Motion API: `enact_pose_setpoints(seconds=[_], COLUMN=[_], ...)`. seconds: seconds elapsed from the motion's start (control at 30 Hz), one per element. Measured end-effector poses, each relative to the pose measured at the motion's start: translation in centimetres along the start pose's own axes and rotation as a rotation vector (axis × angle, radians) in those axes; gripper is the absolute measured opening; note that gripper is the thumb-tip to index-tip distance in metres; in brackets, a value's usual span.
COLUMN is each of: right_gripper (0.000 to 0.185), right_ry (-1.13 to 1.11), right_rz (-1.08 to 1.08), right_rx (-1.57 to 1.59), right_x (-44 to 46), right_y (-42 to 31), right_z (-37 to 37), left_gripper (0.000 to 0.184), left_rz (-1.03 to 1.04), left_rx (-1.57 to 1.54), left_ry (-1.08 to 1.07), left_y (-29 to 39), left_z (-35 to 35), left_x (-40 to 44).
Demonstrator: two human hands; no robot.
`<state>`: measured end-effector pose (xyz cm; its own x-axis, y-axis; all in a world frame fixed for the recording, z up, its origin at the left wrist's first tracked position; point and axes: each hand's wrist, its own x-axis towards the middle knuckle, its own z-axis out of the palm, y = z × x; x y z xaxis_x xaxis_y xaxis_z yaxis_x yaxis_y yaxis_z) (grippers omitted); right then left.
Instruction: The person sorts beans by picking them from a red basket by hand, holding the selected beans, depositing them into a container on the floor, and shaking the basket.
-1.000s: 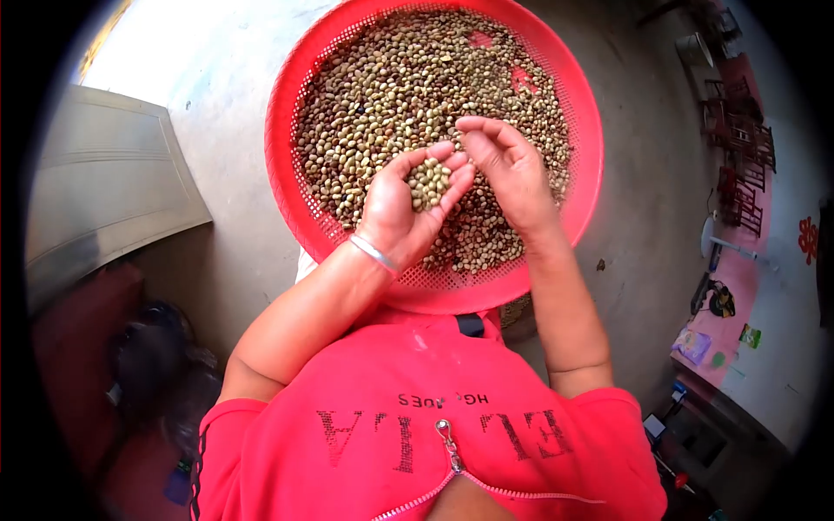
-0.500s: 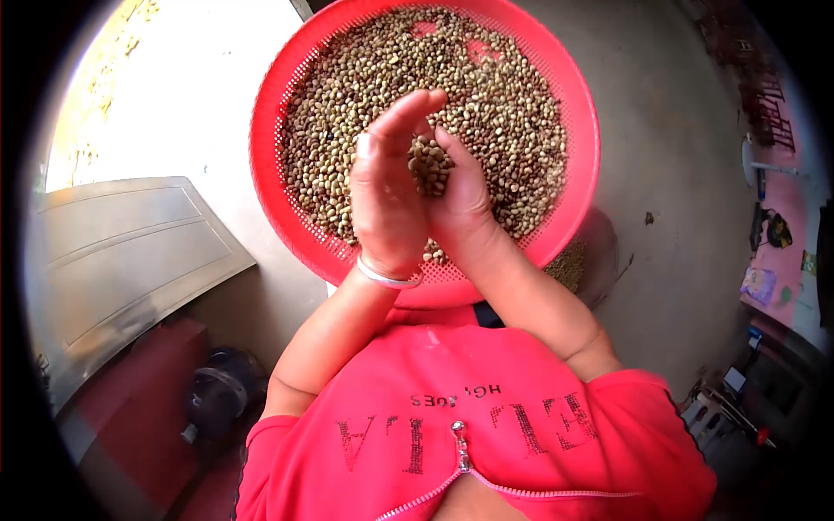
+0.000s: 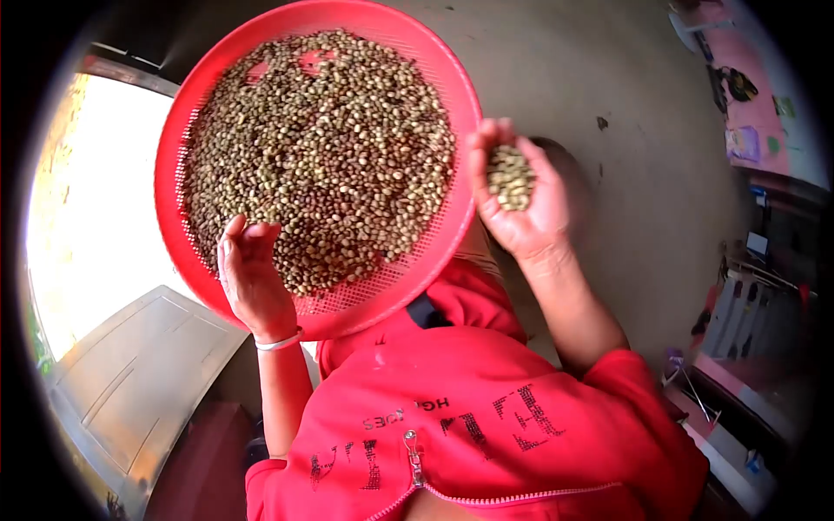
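A round red mesh basket [image 3: 466, 130] holds a wide layer of greenish-brown coffee beans [image 3: 321, 156]. My right hand [image 3: 530, 195] is just outside the basket's right rim, palm up and fingers curled around a handful of paler beans [image 3: 510, 178]. Over the lower left rim is my left hand [image 3: 254, 282], a light bangle on its wrist. Its fingers are loosely bent and apart, with nothing seen in them. Whether its fingertips touch the beans below, I cannot tell.
Beneath my right hand, a dark rounded container [image 3: 569, 169] stands partly hidden on the grey floor [image 3: 643, 208]. A pale panel [image 3: 143, 373] leans at the lower left beside a bright doorway [image 3: 109, 191]. Assorted items lie along the pink surface [image 3: 751, 113] at right.
My hands were together over the basket and have parted. The right one moved out past the right rim with beans; the left moved to the lower left. The view has swung right.
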<state>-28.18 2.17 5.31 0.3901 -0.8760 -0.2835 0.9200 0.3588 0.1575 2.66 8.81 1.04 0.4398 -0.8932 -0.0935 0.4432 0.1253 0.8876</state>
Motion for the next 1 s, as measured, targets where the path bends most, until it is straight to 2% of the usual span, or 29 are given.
enact_pose_setpoints(seconds=[0.13,0.2,0.23,0.27,0.3,0.33,0.4,0.47,0.53,0.57,0.6,0.67,0.7,0.73,0.77,0.8,0.9,1.0], right_gripper=[0.026,0.036,0.049,0.061,0.067,0.065,0.05,0.034,0.027,0.026,0.026,0.023,0.022,0.022,0.021,0.024,0.031,0.039], right_ry=[0.14,0.232,0.391,0.718,1.032,1.391,1.096,0.741,0.365,0.207,0.046,-0.239,-0.337,-0.439,-0.386,-0.429,-0.382,-0.392], right_rz=[-0.306,-0.427,-0.416,-0.393,-0.363,-0.353,-0.512,-0.691,-0.697,-0.596,-0.491,-0.254,-0.219,-0.181,-0.173,-0.201,-0.15,-0.199], right_rx=[-0.06,-0.261,-0.454,-0.644,-1.169,-1.5,-1.615,-1.666,-1.889,-1.959,-2.016,-2.456,-2.561,-2.665,-2.714,-2.811,-2.88,-2.942], right_x=[-3.1,-3.5,-3.9,-4.2,-5.3,-5.7,-4.8,-2.7,-0.9,-0.5,-0.4,-0.2,0.0,0.2,0.3,0.5,0.7,0.8], right_y=[-9.3,-14.7,-16.0,-19.3,-21.8,-24.6,-22.4,-16.6,-10.0,-6.3,-3.0,1.4,2.5,3.3,4.1,4.2,5.2,6.0], right_z=[-4.8,-8.0,-8.6,-11.2,-14.4,-17.7,-15.2,-10.1,-4.4,-2.2,-0.5,1.5,0.9,0.0,-0.6,-1.3,-2.1,-2.0], left_gripper=[0.034,0.032,0.031,0.031,0.03,0.03,0.03,0.027,0.026,0.024,0.022,0.02,0.02,0.02,0.02,0.02,0.019,0.019], left_rz=[-0.044,-0.033,-0.025,-0.016,-0.011,-0.006,-0.034,-0.065,-0.195,-0.222,-0.358,-0.572,-0.403,-0.37,-0.347,-0.324,-0.32,-0.266], left_rx=[0.117,0.113,0.105,0.09,0.09,0.101,0.129,0.169,0.206,0.267,0.314,0.433,0.491,0.667,0.755,0.844,0.83,0.798], left_ry=[0.0,-0.022,-0.044,-0.068,-0.085,-0.068,-0.103,-0.093,-0.158,-0.207,-0.277,-0.403,-0.53,-0.64,-0.681,-0.718,-0.723,-0.74], left_y=[0.0,0.3,0.4,0.5,0.7,0.8,1.1,0.6,0.5,0.3,1.0,1.7,0.7,0.8,1.2,1.6,1.8,1.0], left_z=[0.5,0.8,0.8,0.8,0.9,0.9,0.6,0.7,0.7,0.9,1.2,1.8,1.5,1.3,1.5,1.8,2.2,2.0], left_x=[-0.1,-0.3,-0.4,-0.5,-0.7,-1.1,-2.1,-3.1,-4.1,-4.4,-4.6,-5.1,-5.5,-5.4,-5.3,-5.2,-4.9,-4.9])
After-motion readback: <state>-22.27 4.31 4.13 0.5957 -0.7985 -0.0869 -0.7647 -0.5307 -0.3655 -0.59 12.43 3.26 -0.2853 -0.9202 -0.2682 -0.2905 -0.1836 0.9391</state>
